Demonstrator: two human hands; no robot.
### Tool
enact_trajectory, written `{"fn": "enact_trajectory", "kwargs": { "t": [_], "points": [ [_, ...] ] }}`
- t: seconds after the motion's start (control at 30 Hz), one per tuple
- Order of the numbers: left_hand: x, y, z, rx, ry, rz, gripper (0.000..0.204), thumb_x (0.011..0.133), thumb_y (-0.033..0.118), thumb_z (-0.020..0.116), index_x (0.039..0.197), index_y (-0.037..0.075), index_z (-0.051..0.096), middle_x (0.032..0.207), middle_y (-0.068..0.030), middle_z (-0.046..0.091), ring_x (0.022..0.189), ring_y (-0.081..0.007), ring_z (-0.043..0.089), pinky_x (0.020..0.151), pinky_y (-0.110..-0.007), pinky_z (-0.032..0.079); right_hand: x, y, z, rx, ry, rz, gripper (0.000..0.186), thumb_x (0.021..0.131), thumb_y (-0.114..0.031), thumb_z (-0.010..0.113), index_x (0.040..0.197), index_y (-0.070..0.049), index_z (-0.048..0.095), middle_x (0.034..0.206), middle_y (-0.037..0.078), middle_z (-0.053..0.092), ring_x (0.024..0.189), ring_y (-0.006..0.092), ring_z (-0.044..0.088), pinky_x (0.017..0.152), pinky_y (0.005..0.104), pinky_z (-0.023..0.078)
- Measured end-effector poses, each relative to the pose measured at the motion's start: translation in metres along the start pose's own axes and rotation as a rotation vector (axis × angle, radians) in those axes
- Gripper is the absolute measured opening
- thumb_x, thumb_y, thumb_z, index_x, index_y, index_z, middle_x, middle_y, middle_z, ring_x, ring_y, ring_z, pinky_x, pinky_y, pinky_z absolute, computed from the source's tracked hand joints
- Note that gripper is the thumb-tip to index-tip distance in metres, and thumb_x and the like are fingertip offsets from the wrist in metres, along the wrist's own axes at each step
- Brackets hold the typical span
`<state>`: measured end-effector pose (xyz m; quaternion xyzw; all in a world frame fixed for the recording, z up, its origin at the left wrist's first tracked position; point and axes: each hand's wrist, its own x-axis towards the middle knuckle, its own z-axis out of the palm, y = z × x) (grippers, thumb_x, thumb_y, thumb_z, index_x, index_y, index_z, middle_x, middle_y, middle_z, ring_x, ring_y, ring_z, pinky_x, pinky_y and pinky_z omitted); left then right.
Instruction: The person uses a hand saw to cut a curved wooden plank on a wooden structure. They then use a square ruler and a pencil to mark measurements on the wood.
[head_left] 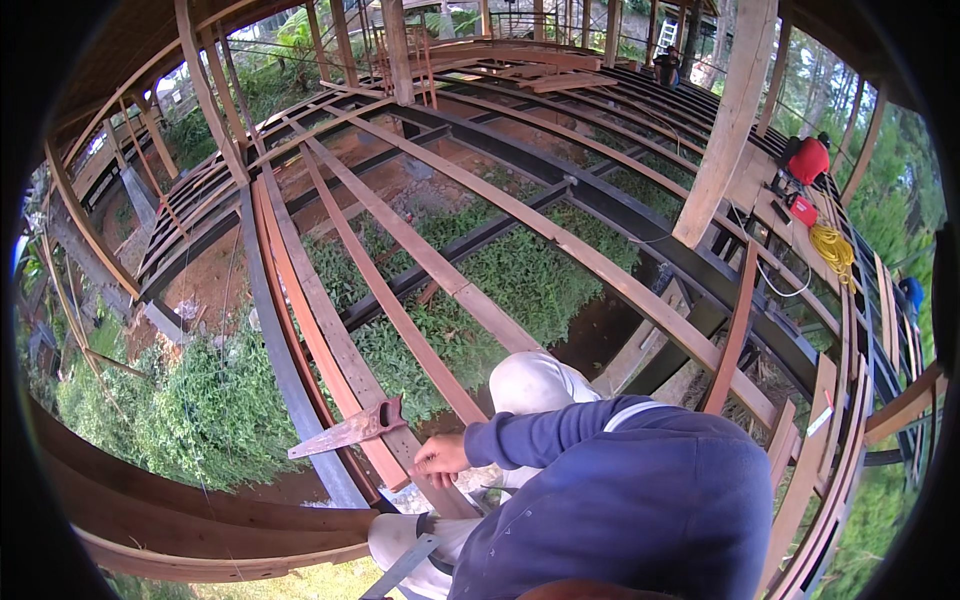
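Note:
My right hand (440, 461), in a dark blue sleeve, reaches over the end of a wooden joist (352, 378). Its fingers are curled and drawn together; whatever they may hold is too small to make out. Just beyond the hand, a handsaw (350, 431) lies across the joist and the reddish board beside it. The saw's worn red handle points toward me, its blade out to the left. My left hand is out of sight. By my lower knee, in pale trousers, a flat grey metal strip (408, 562) sticks up, partly hidden by my body.
Long joists and dark steel beams (520, 212) span open gaps above plants and soil. A thick wooden post (728, 125) stands at right. Beyond it are a person in red (806, 160), a red machine (802, 209) and a coiled yellow hose (832, 254). Boards (560, 80) are stacked far off.

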<state>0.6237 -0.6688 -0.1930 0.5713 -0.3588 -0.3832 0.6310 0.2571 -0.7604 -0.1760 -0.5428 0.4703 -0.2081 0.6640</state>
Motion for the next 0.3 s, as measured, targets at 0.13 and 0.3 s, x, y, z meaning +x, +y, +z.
{"fn": "enact_trajectory", "kwargs": {
  "t": [0.13, 0.3],
  "points": [
    [-0.008, -0.041, 0.004, 0.158, -0.246, -0.192, 0.031, 0.097, 0.037, 0.065, 0.106, 0.008, 0.057, 0.094, -0.0035, 0.063, 0.078, -0.0111, 0.058, 0.062, -0.024, 0.048, 0.000, 0.019, 0.010, 0.051, -0.389, 0.158, 0.059, 0.094, -0.056, 0.061, 0.113, 0.000, 0.062, 0.102, 0.023, 0.069, 0.080, 0.0280, 0.071, 0.067, 0.0368, 0.060],
    [-0.001, -0.059, -0.001, 0.223, -0.374, -0.211, 0.033, 0.096, 0.037, 0.068, 0.106, 0.008, 0.058, 0.093, -0.0030, 0.064, 0.078, -0.0108, 0.059, 0.061, -0.023, 0.049, -0.008, 0.025, 0.019, -0.405, -0.575, -0.052, 0.067, 0.092, -0.057, 0.064, 0.125, 0.001, 0.060, 0.116, 0.027, 0.066, 0.098, 0.0319, 0.070, 0.074, 0.0420, 0.060]
  ]
}}
